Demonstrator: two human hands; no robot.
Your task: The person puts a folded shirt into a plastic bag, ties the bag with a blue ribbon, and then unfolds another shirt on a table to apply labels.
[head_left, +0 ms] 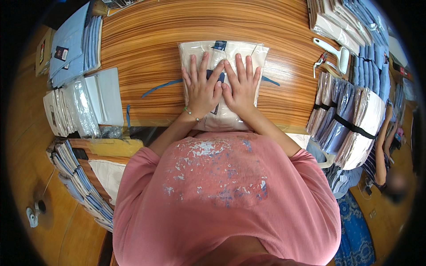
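Observation:
A cream folded shirt in a clear plastic bag (226, 116) lies on the table in front of me, near its front edge. My left hand (203, 92) rests flat on the left half of it, fingers spread. Beside it, my right hand (241, 88) lies flat on the right half, also with spread fingers. The thumbs and forefingers of the two hands nearly meet over a dark label, partly covered by them. A dark blue tag (219, 45) shows at the far edge of the bag. From under the package, a blue strap (160, 87) sticks out on both sides.
Stacks of blue folded shirts (71, 48) and clear plastic bags (79, 104) stand on the left. On the right are a white lint roller (335, 52), a small red-handled tool (319, 62) and bagged shirts bound with a black band (350, 126). Another person's arm (380, 146) shows far right.

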